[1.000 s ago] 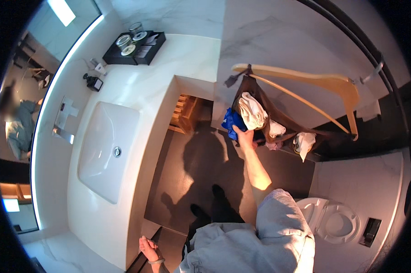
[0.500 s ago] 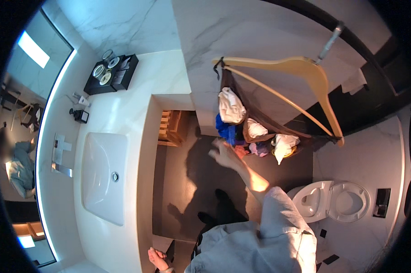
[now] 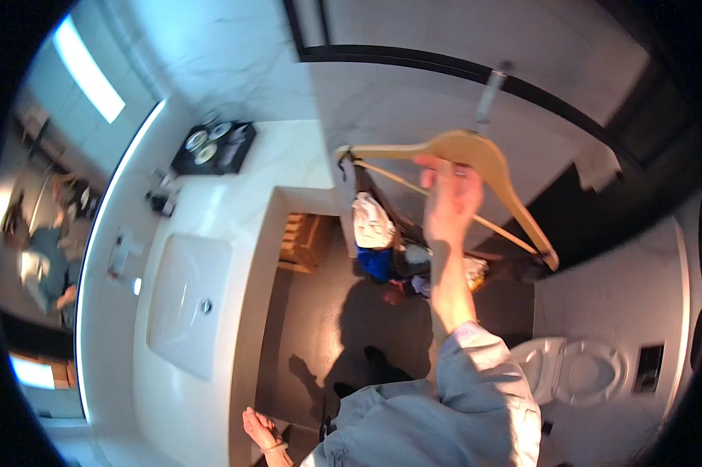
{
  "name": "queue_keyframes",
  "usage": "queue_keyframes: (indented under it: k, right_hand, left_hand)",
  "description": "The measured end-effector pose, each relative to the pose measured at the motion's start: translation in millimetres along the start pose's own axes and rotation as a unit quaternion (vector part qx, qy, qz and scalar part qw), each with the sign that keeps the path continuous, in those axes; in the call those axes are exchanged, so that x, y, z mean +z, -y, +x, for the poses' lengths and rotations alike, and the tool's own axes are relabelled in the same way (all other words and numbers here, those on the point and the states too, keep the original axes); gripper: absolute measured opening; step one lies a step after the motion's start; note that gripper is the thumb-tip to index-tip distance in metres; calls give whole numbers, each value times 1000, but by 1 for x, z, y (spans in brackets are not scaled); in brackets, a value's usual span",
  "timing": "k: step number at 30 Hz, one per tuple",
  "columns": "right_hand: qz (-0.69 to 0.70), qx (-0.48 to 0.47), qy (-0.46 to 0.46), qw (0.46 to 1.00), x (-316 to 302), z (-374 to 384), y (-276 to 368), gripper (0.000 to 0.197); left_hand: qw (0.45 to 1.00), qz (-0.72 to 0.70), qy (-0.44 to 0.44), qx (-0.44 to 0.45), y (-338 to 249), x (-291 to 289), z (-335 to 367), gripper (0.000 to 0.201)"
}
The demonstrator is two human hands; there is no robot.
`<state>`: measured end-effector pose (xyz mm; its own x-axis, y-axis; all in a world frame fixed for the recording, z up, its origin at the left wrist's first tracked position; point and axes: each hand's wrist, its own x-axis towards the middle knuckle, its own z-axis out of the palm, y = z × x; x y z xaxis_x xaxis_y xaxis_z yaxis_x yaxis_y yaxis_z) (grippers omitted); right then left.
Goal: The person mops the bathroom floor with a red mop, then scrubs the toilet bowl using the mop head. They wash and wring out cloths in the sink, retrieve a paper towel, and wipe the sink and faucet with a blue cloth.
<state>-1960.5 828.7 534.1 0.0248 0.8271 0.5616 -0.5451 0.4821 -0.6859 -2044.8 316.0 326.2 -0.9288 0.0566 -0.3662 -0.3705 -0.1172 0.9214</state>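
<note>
A light wooden hanger (image 3: pixel 514 183) hangs by its metal hook from a black rail. From it hangs a dark brown, see-through cloth organizer (image 3: pixel 370 187) with bundled pieces of cloth in it. A white cloth bundle (image 3: pixel 372 222) and a blue cloth (image 3: pixel 374 265) show at its left. My right hand (image 3: pixel 453 198) is raised in front of the hanger's upper part, its fingers bent and blurred; whether they grip the wood I cannot tell. My forearm hides the middle of the organizer. Low by the counter's front end, my left hand (image 3: pixel 259 428) hangs loosely with nothing in it.
On the left runs a white counter (image 3: pixel 281 148) with a sunken basin (image 3: pixel 187 303) and a black tray (image 3: pixel 230 159) of glassware. A lit mirror lies beyond it. Below the counter is a wooden slatted rack (image 3: pixel 300 241). A toilet (image 3: pixel 592 370) stands at the right.
My right hand has risen from beside the lower cloth bundles to the hanger's upper part. The view has shifted and tilted. My left hand remains low by the counter.
</note>
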Motion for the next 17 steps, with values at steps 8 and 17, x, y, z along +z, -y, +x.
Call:
queue_keyframes:
  k: [8, 17]
  right_hand:
    - [-14, -40, 158, 987, 62, -87, 61, 40]
    - [23, 80, 260, 962, 48, -259, 162, 39]
  left_hand:
    - [992, -54, -112, 29, 25, -78, -61, 32]
    - [952, -199, -228, 35, 67, -202, -180, 27]
